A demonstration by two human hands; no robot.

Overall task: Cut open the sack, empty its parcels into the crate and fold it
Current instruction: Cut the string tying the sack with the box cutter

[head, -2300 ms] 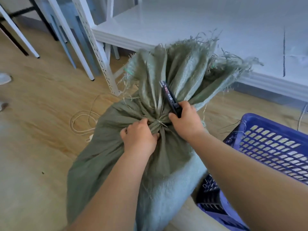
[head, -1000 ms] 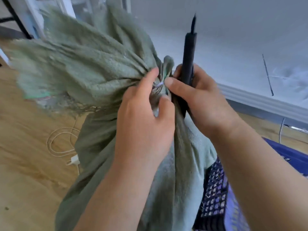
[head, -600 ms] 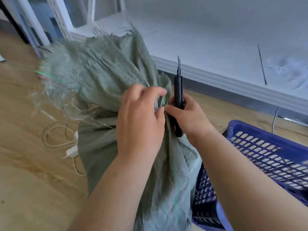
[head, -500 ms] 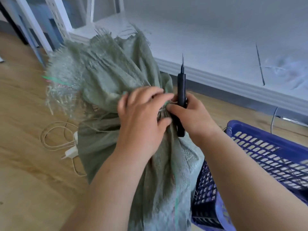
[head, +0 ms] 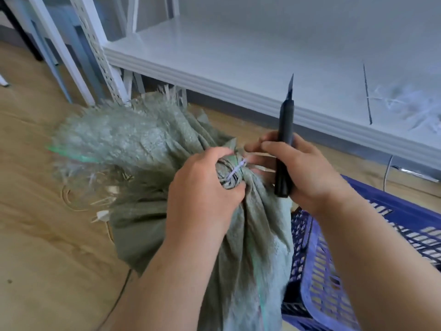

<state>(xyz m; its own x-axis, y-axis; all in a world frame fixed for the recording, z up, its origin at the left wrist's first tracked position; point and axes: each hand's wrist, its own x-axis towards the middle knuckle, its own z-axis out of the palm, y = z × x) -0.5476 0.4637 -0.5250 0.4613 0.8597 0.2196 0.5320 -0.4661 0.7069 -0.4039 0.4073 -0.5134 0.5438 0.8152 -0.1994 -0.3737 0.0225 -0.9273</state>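
Head view looks down on a grey-green woven sack (head: 250, 235) standing on the wooden floor (head: 35, 235), its neck bunched and bound by a pale tie (head: 235, 172). Left hand (head: 202, 199) grips the gathered neck, its fingers (head: 214, 155) curled over the cloth just left of the tie and the thumb pressed in below it. Right hand (head: 303, 173) holds a black utility knife (head: 284, 149) upright, fingers wrapped round the handle, with the blade pointing up and away, clear of the sack; the fingertips of this hand reach toward the tie from its right side. Beyond the left fingers the frayed mouth of the sack flares out to the left, blurred. A blue slotted crate (head: 358, 271) stands right of the sack, under the right forearm. Behind the knife runs a white shelf (head: 238, 56), and a pale cable (head: 100, 211) lies coiled on the floor left of the sack.
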